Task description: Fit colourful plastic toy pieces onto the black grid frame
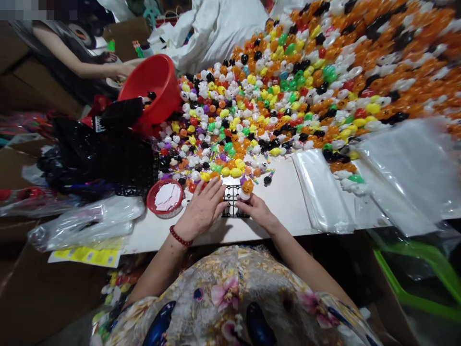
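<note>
A small black plastic grid point(231, 207) lies on the white table in front of me. My left hand point(202, 209) lies flat at the grid's left side, fingers stretched out and pointing toward the toy pile. It appears to hold nothing. Between the thumb and fingers of my right hand point(260, 212) is a small pumpkin-head toy point(247, 187), orange on top and white below, upright at the grid's right side. Whether the toy touches the grid is hard to tell. Yellow toys point(236, 172) lie just beyond the grid.
A huge heap of colourful toys point(284, 91) covers the back and right. Clear plastic bags point(324, 192) lie at right. A red basket point(164, 211) with paper slips stands left, near stacked black grids point(126, 158). Another person's arm point(86, 69) reaches behind a red tub point(163, 86).
</note>
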A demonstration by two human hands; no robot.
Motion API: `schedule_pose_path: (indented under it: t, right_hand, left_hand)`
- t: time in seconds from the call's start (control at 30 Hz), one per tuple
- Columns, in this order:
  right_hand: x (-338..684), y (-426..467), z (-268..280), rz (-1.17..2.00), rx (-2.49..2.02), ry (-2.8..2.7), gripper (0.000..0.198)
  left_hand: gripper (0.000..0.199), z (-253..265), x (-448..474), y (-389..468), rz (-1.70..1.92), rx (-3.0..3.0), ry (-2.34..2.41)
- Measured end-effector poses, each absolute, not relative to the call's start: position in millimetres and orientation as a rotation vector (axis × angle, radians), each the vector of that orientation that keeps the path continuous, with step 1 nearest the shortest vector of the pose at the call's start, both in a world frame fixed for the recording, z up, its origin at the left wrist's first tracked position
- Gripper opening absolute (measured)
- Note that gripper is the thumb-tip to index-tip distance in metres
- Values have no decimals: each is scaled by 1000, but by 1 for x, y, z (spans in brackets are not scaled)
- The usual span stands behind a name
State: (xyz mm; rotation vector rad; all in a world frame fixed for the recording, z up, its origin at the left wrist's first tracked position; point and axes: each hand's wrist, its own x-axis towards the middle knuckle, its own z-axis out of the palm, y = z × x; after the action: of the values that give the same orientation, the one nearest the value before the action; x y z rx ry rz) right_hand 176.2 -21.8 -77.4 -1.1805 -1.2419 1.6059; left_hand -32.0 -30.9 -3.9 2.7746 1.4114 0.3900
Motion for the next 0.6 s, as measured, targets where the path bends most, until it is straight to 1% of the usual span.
schedule_pose_path:
  t: [0.1,0.27,0.37,0.47,0.6]
  right_hand:
    - [173,-27,-82,1504,-1253,-1317,32]
    - [162,-37,-81,1419,-1286,-1582,17]
    - [155,-42,-78,1296,-1288,-1783,10]
    - [151,-44,-78,1171,-1319,-1984,14]
    - [154,-42,-77,1116,-1380,-2142,19]
  left_hand:
    - [48,-4,-33,-30,379,2750,1399]
    - [47,-3,-32,-30,368,2747,1406]
    - [48,-4,-31,-30,382,2749,1408]
    - [47,-6,-30,-30,399,2761,1413]
    - [46,-7,-30,-31,402,2793,1419]
